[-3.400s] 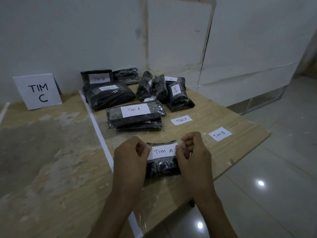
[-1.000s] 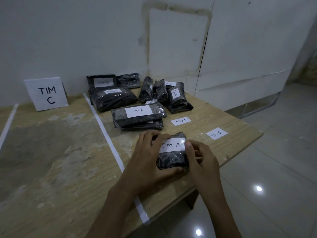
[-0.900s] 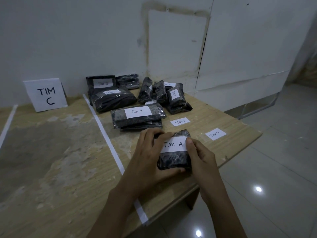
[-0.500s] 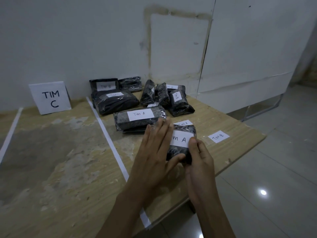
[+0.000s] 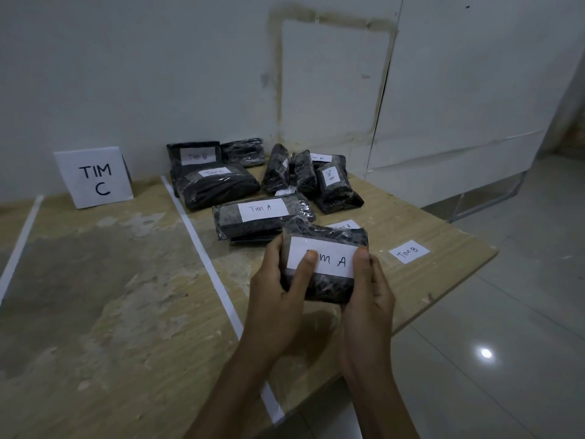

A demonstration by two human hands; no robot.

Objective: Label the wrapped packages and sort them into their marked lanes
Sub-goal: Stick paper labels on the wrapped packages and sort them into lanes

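Package (image 5: 329, 289) is up in both hands now, a black wrapped thing with the white TIM A label (image 5: 332, 259) stuck across its face. It's held just above the near right part of the tabletop (image 5: 126, 296), right of the white tape line (image 5: 205, 248). Left hand (image 5: 278, 299) has its fingers curled round the left end and the thumb (image 5: 308, 259) lying on the label, covering the start of the word. The right hand (image 5: 368, 293) grips the right end with its thumb up along the label's edge. Half a second ago it was different: the left hand lay flat with straight fingers over the top of the package, which sat down on the wood, and the right was only at its near right corner. A few seconds back both hands were pinching the ends of the label, with the package lying closer to the near edge. Now it's raised and tipped so the label faces the camera. It covers the near corner of the bigger TIM A package (image 5: 262, 223) and most of the loose label (image 5: 343, 225) behind it, which was in full view before. Loose TIM B label (image 5: 409, 251) lies on the wood just right of the hands, same place. Far pile of dark packages (image 5: 304, 175) by the wall looks untouched, and the TIM C sign (image 5: 95, 179) stands at the far left, in the lane left of the tape.
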